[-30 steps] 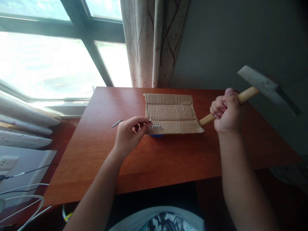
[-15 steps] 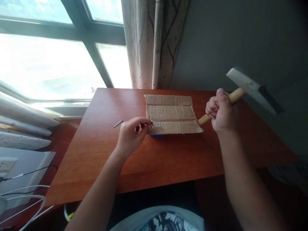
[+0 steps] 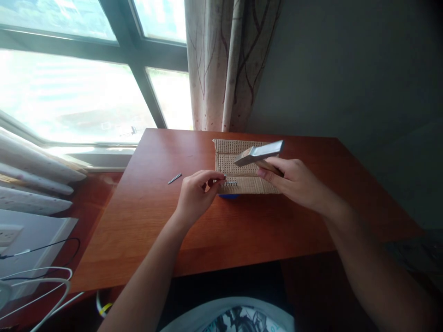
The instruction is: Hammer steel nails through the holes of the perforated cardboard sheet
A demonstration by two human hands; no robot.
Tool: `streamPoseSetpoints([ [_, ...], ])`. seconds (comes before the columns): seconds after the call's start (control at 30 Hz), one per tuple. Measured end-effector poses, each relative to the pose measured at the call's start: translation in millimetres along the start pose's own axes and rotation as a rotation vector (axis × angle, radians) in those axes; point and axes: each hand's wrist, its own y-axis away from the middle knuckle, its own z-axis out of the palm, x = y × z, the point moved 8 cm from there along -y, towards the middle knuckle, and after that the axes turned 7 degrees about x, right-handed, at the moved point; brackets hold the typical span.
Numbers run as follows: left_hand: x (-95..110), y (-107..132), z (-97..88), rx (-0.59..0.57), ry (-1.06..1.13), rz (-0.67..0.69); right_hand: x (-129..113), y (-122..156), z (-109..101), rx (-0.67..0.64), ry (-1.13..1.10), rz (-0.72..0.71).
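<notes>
My right hand grips a wooden-handled hammer whose grey metal head hangs just above a perforated cardboard sheet on the red-brown table. My left hand pinches a small nail upright at the near left edge of the cardboard, beside a short row of nails standing in it. A blue object peeks out from under the cardboard's near edge.
A loose nail lies on the table left of my left hand. A patterned curtain and a window are behind the table. White cables and a wall socket sit at the lower left.
The hammer has swung from high on the right down and left to just above the cardboard, close to the held nail. My left hand has kept its pinch in place.
</notes>
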Motion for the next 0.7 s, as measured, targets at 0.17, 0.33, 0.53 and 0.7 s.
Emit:
streamPoseSetpoints([
  [0.17,1.5,-0.2,0.4,-0.007,-0.004,0.006,-24.0,-6.9,0.4,-0.03,0.192,-0.047],
  [0.33,3.2,-0.6,0.0,-0.008,-0.009,0.0,-40.3,-8.6,6.3,-0.053,0.195,-0.083],
  [0.53,3.7,-1.2,1.0,-0.026,-0.041,0.018,-33.9,-8.8,15.9,-0.086,0.231,-0.048],
  [0.7,3.1,-0.9,1.5,-0.029,-0.029,0.01,-36.4,-8.4,11.5,-0.072,0.224,-0.06],
])
